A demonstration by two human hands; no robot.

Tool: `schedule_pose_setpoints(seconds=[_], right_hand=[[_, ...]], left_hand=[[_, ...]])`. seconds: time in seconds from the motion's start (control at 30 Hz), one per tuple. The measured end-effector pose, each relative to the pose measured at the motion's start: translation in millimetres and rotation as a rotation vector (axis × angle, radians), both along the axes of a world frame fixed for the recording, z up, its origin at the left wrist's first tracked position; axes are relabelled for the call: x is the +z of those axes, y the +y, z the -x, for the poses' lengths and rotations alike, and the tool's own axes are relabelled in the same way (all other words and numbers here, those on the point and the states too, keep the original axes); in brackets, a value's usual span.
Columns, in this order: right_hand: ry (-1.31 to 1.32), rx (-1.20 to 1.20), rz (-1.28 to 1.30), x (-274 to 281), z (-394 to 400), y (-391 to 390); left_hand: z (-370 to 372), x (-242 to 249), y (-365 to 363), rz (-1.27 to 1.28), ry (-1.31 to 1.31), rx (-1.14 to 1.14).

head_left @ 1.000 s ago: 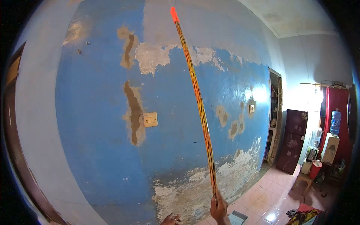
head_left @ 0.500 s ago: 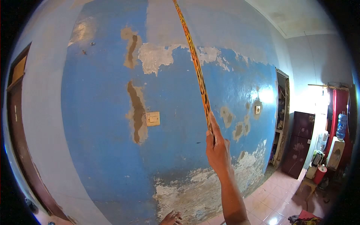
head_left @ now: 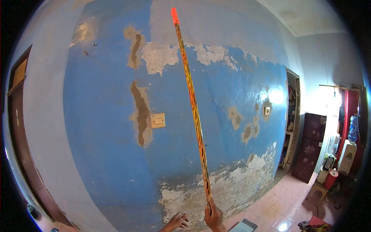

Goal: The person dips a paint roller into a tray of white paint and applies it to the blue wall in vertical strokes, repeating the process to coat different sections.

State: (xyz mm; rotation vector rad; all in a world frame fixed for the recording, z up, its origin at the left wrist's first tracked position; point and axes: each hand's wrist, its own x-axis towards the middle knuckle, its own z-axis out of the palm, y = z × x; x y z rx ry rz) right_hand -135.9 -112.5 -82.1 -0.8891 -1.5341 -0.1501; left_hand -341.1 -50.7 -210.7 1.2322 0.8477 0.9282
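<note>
A long pole [head_left: 195,112] with a yellow, orange and black pattern stands nearly upright before the wall, leaning a little left. My right hand [head_left: 214,217] is wrapped round it near the bottom of the view. At its upper end is a bright red tip [head_left: 174,16], from which a thin pale piece runs to the top edge. My left hand [head_left: 177,222] is lower left of the pole, apart from it, with fingers loosely spread and nothing in them. Behind is a blue painted wall [head_left: 112,116] with peeled, bare patches.
A light switch [head_left: 158,120] and a socket [head_left: 267,111] are set in the wall. A pale rectangular object [head_left: 244,226] lies low, right of my right hand. At right are a doorway [head_left: 290,120], a dark refrigerator [head_left: 307,149], a water dispenser [head_left: 347,156] and a red jug [head_left: 331,178].
My right hand has come down and left with the pole, bringing its red tip into view. My left hand shows a little more. The pale rectangular object has come into view.
</note>
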Motion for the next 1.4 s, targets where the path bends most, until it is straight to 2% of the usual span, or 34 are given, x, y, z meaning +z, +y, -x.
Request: schedule_pose_setpoints(seconds=[0.13,0.2,0.33,0.4,0.53,0.6,0.63,0.7,0.77,0.83,0.9,0.97,1.0,1.07,1.13,1.2,1.23,1.27,1.33,1.37,1.4], right_hand=[[-0.035,-0.046,0.012,18,-10,7],[-0.006,0.000,0.070,63,-8,9],[0.011,0.058,-0.062,153,10,14],[0.003,0.044,-0.039,189,19,16],[0.006,0.080,0.000,197,34,23],[0.012,0.105,-0.009,170,40,27],[0.021,0.123,-0.018,149,42,28],[0.026,0.151,0.142,103,46,25],[0.071,0.151,0.063,55,56,26],[0.051,0.102,-0.110,1,66,33],[0.108,0.176,0.087,-59,75,31],[0.155,0.174,0.097,-89,88,25],[0.191,0.185,0.099,-102,91,21],[0.104,0.143,0.154,-131,94,15],[0.015,0.098,0.204,-127,95,5],[-0.225,0.007,0.036,-126,96,-17],[-0.158,0.222,0.152,-146,92,-8],[-0.158,0.217,0.159,-140,88,-11],[-0.108,0.212,0.336,-121,78,-11],[-0.053,0.218,0.474,-108,79,-8],[0.012,0.254,0.509,-91,82,-4]], left_hand=[[0,-4,0,0.050,0.013,0.002],[-1,-8,3,0.142,-0.053,-0.009],[-7,-5,1,0.125,-0.035,-0.016],[-14,15,-15,-0.020,-0.058,0.175],[4,26,19,0.087,0.125,0.026],[8,44,27,0.074,-0.004,0.033],[6,72,18,0.074,0.021,0.076],[5,107,10,0.001,-0.010,0.104],[-1,140,0,-0.073,-0.029,0.116],[-11,168,-11,-0.267,-0.162,0.134],[-19,180,-16,-0.274,-0.193,0.119],[-37,206,-37,-0.292,-0.300,0.178],[-38,198,-34,-0.283,-0.296,0.170],[-36,169,-24,-0.273,-0.040,0.366],[-36,155,-32,-0.244,-0.136,0.363],[-30,140,-41,-0.293,-0.107,0.539],[-22,126,-40,-0.319,-0.128,0.567],[-11,114,-40,-0.312,-0.128,0.561],[11,88,-42,-0.340,0.061,0.668],[23,69,-45,-0.331,0.061,0.658],[35,46,-50,-0.329,0.155,0.677]])
